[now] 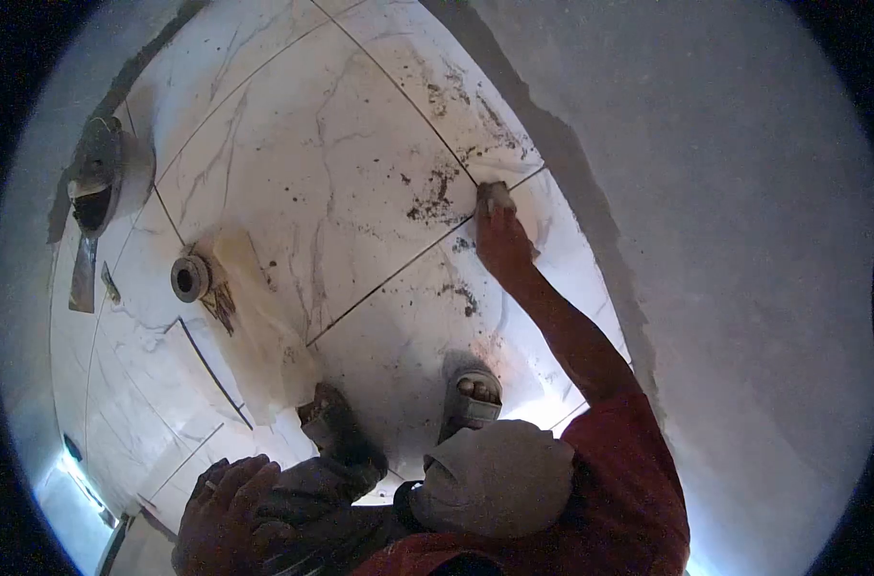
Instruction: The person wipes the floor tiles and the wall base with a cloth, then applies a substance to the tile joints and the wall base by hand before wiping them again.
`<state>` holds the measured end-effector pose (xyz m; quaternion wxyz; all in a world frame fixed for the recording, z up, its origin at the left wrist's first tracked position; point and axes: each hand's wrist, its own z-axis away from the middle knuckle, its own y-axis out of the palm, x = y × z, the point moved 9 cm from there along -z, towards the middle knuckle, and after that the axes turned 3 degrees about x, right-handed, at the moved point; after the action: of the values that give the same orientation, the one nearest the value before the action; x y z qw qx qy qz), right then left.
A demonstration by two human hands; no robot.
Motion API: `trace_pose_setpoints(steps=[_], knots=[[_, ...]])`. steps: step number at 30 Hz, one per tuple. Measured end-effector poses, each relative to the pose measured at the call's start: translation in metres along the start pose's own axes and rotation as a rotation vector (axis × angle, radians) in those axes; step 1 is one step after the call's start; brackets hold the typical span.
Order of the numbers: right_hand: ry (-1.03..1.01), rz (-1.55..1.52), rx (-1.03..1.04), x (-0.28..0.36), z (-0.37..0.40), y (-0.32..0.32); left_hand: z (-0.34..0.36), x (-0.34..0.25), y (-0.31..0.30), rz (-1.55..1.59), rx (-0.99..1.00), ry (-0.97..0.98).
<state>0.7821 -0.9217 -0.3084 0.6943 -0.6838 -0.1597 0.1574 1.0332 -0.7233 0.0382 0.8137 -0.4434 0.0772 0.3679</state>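
Note:
My right hand (501,230) reaches out over the white marbled floor tiles (264,144). Its fingers are closed around a small greyish wad (496,195), too blurred to name for certain, pressed to the floor where the dark joint lines meet near the wall. Dark crumbs of dirt (435,197) are scattered on the tiles just left of that hand. At the lower left my left hand (228,509) rests by my bent knee, fingers bent and lying close together; whether anything is under them is hidden.
A round grey disc or roll (190,278) lies beside a pale translucent sheet (254,326). Farther left are a dark container (93,206) and a flat blade-like tool (84,278). My sandalled foot (475,396) stands on the tiles. A grey wall (744,221) rises at the right.

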Motion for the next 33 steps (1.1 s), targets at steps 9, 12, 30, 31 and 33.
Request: trace_pose_setpoints(steps=[9,12,30,31,33], knots=[[0.132,0.791,0.090,-0.065,-0.076,0.095,0.001,0.010,-0.003,-0.057,0.010,0.008],[-0.268,1.262,0.052,-0.052,-0.072,0.132,-0.001,0.013,-0.006,-0.058,0.009,0.003],[-0.132,0.482,0.024,-0.040,-0.043,-0.007,0.007,0.022,-0.006,-0.056,0.004,0.000],[-0.192,0.518,0.036,-0.033,-0.033,-0.011,0.007,0.023,-0.004,-0.054,0.007,-0.002],[-0.050,0.181,0.008,-0.062,-0.052,-0.012,0.007,0.023,-0.001,-0.060,0.010,0.000]])
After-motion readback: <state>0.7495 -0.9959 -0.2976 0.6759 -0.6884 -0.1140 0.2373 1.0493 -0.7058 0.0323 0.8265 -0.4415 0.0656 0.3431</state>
